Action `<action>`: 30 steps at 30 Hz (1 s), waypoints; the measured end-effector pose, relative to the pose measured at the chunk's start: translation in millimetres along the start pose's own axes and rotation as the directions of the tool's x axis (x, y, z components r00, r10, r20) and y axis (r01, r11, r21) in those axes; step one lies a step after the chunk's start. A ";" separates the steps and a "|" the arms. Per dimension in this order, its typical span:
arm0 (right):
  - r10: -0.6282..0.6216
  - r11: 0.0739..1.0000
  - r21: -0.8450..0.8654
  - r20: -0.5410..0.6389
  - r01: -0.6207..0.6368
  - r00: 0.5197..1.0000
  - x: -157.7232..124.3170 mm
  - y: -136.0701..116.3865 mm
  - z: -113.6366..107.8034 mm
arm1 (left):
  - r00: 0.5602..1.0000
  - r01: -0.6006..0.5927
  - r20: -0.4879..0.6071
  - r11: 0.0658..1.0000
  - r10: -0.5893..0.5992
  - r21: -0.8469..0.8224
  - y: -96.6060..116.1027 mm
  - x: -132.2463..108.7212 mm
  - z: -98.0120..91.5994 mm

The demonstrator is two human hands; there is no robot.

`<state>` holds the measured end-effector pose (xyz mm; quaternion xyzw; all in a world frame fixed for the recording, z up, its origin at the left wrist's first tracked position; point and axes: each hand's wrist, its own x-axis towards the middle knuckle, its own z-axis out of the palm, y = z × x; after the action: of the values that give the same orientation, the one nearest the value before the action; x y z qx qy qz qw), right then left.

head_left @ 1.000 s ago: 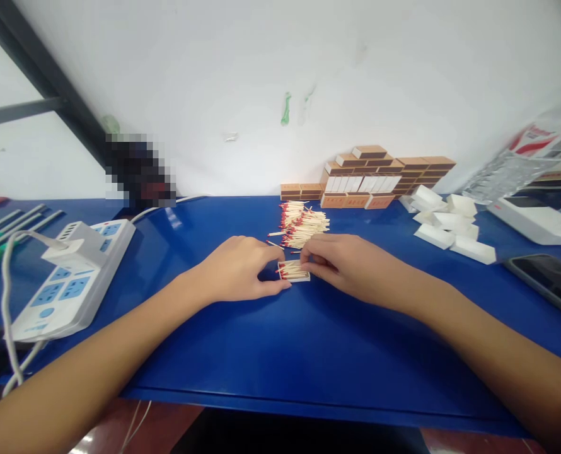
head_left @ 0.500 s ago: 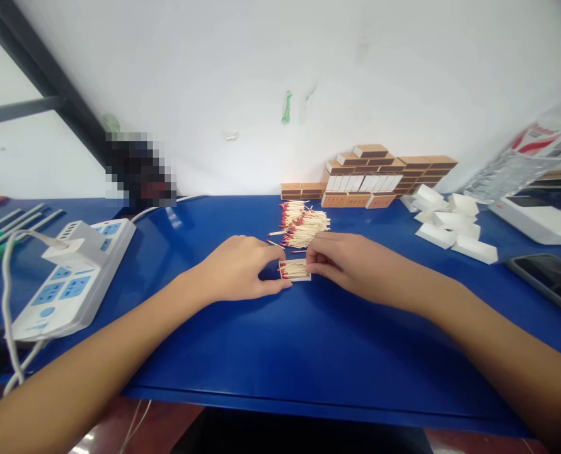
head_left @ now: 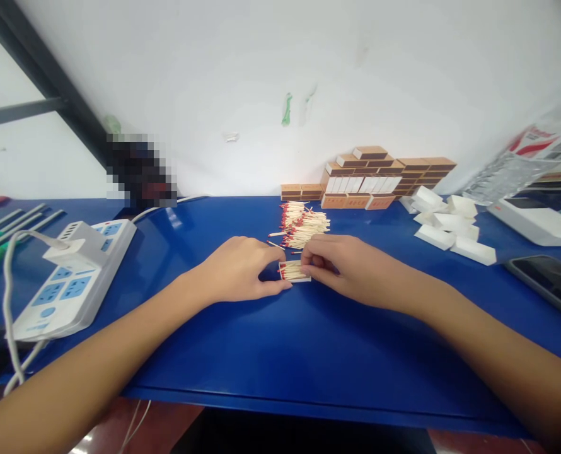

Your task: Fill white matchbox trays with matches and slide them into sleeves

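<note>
A small white matchbox tray [head_left: 299, 280] lies on the blue table, filled with red-headed matches [head_left: 290, 271]. My left hand [head_left: 240, 268] grips the tray's left end, index finger on the far side and thumb on the near side. At the right end, my right hand [head_left: 344, 261] has its fingers pinched together over the matches, tips touching their pale ends; how many it grips is hidden. Just behind the tray spreads a loose pile of matches [head_left: 309, 227], heads mostly to the left.
Stacked matchboxes [head_left: 365, 167] line the wall. White empty-looking trays [head_left: 451, 224] are heaped to the right, near a phone [head_left: 548, 284], a white device [head_left: 536, 221] and a plastic-wrapped bottle pack [head_left: 521, 157]. A power strip [head_left: 91, 290] with a cable stands at left.
My right fingers have shifted slightly left, from the tray's right end onto the matches. My left hand and the tray have stayed in place.
</note>
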<state>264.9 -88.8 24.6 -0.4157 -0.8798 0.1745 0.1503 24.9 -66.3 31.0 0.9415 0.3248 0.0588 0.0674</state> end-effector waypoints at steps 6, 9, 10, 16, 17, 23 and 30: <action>-0.058 0.998 0.010 -0.049 0.058 0.997 2.8 -2.5 11.3 | 1.000 -0.018 -0.018 1.000 0.018 0.004 1.8 -0.3 1.1; -0.031 0.999 0.017 -0.053 0.032 0.998 2.8 -4.2 14.0 | 1.000 -0.025 -0.017 1.000 0.025 -0.007 3.2 -0.8 2.3; -0.032 0.999 0.022 -0.053 0.033 0.998 2.8 -4.5 14.5 | 0.999 -0.027 -0.017 1.000 0.027 -0.010 3.4 -0.9 2.7; -0.028 0.999 0.018 -0.026 0.028 0.999 3.1 -3.7 16.4 | 1.000 -0.022 -0.016 1.000 0.021 -0.021 3.4 -1.0 3.9; -0.021 1.000 0.011 -0.021 0.021 1.000 3.0 -3.3 16.1 | 1.000 -0.017 -0.012 1.000 0.016 -0.025 3.4 -0.9 3.6; -0.016 0.999 -0.045 0.012 0.016 1.000 0.8 -2.5 9.0 | 1.000 -0.010 0.002 0.999 0.010 -0.053 4.1 -1.2 1.7; -0.011 1.000 -0.029 -0.051 0.009 0.999 2.3 -3.2 11.6 | 1.000 -0.004 -0.018 0.999 0.004 -0.049 3.8 -1.2 2.9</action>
<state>256.5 -91.1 15.8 -0.4177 -0.8802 0.1506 0.1676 26.7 -70.2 28.7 0.9397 0.3220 0.0755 0.0876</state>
